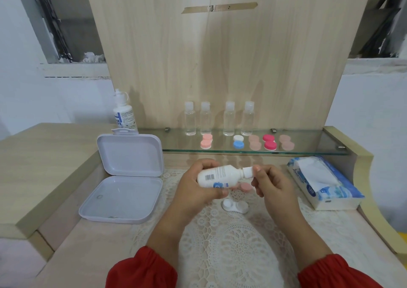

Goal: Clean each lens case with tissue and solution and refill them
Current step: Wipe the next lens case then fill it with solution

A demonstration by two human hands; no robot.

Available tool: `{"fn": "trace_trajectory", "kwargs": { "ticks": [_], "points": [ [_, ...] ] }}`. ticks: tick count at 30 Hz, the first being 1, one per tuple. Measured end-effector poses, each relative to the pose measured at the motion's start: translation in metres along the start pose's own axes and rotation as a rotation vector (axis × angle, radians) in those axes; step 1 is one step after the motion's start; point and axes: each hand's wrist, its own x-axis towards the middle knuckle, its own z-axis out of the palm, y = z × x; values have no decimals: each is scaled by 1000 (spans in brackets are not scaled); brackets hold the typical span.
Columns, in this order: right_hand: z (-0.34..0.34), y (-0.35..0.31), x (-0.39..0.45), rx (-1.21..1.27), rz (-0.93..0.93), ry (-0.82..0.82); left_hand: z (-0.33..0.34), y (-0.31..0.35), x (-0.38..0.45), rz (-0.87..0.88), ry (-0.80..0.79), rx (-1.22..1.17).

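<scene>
I'm working over a wood-grain desk [55,155] with a glass shelf [308,149] at the back and a lace doily [237,239] under my hands. A hinged white plastic box [123,177] is lying open on my left, and a soft tissue pack [323,182] is sitting on my right with one sheet poking up. My left hand [193,184] is wrapping round the body of the smooth white solution bottle [218,175], held tilted, nozzle toward my right. My right hand [271,184] is pinching its cap [250,171]; I'm judging this as the cap step, opening or closing I can't tell. The open white lens case [235,205], two shallow round wells, is lying on the doily just below the bottle. Its pink caps [243,187] are sitting just behind it, partly hidden by the bottle. Next move is probably needing the nozzle aimed over one well and a light squeeze. Five closed cases [270,143] are waiting on the shelf.
</scene>
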Motion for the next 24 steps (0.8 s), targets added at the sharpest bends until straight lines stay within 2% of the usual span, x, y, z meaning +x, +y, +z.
{"fn": "trace_trajectory", "kwargs": {
  "ticks": [4, 6, 10, 13, 16, 20, 24],
  "points": [
    [-1, 3, 0, -86, -39, 44, 1, -13, 1, 243, 28, 475],
    [-1, 4, 1, -132, -49, 48, 2, -20, 3, 241, 38, 556],
    [-6, 0, 3, -183, 68, -82, 1, -20, 5, 149, 125, 415],
    [-16, 1, 1, -432, 160, -230, -4, -19, 10, 90, 236, 328],
    [-20, 1, -1, -640, 196, -312, -11, -22, 13, 33, 305, 283],
    [-16, 1, -3, -853, 150, -405, -15, -29, 17, -33, 325, 328],
    [-17, 4, -2, -859, 109, -417, -14, -32, 20, -43, 320, 329]
  ]
}}
